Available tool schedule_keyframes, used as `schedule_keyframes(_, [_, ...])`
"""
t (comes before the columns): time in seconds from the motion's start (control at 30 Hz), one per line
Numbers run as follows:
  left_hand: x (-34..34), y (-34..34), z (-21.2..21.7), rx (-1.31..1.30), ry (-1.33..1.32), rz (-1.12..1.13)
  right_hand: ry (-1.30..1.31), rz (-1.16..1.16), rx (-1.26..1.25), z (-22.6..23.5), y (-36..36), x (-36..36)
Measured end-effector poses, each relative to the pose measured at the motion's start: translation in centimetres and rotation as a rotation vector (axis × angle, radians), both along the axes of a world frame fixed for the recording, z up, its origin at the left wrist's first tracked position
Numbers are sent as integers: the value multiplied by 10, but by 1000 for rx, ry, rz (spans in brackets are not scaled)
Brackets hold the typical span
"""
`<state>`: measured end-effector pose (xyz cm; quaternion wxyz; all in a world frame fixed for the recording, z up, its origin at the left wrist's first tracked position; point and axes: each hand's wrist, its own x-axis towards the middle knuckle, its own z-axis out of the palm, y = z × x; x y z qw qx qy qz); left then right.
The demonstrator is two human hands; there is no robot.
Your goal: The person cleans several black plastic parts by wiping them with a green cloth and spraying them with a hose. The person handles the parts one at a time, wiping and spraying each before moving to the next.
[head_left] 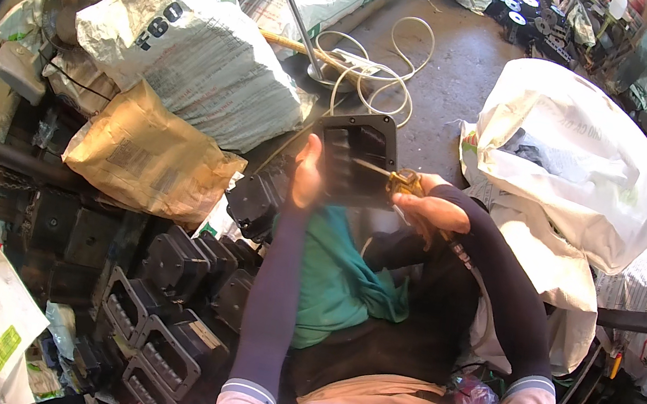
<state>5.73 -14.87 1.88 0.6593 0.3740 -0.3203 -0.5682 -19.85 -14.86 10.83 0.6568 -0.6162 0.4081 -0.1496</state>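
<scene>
Head view, looking down: the left hand (308, 173) is clamped on the left edge of a black plastic housing (357, 157), thumb curled over its rim, holding it tilted up above the lap with its hollow side facing the camera. The right hand (429, 211) is closed around a brass-coloured air nozzle (403, 182), its thin tip poking into the housing's cavity; a dark hose (462, 254) trails from it along the right forearm. Under both hands, a green cloth (337, 279) drapes over the knees. Down to the left, a pile of similar black housings (166, 304) crowds the floor. Further out, a crumpled brown paper sack (148, 155) and a big white woven sack (196, 49) block the left, another white sack (577, 156) sits right, and a coiled white cable (377, 68) lies on the concrete beyond.
</scene>
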Motion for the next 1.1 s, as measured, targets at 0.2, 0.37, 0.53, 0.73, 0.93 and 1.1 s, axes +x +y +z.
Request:
schedule_keyframes(0.2, [0, 1, 2, 90, 119, -62, -179, -91, 83, -1, -19, 7])
schedule_keyframes(0.37, [2, 3, 8, 64, 76, -48, -173, -30, 81, -3, -18, 11])
schedule_keyframes(0.53, [-2, 5, 15, 18, 109, 82, 84, 120, 138, 3, 6, -1])
schedule_keyframes(0.73, [-3, 3, 10, 54, 12, 39, 21, -61, -9, 6, 4, 0])
schedule_keyframes(0.93, [3, 1, 2, 67, 111, -49, -157, -172, -22, 5, -15, 17])
schedule_keyframes(1.1, [3, 3, 3, 77, 85, -23, -190, -200, 0, 8, -8, 20])
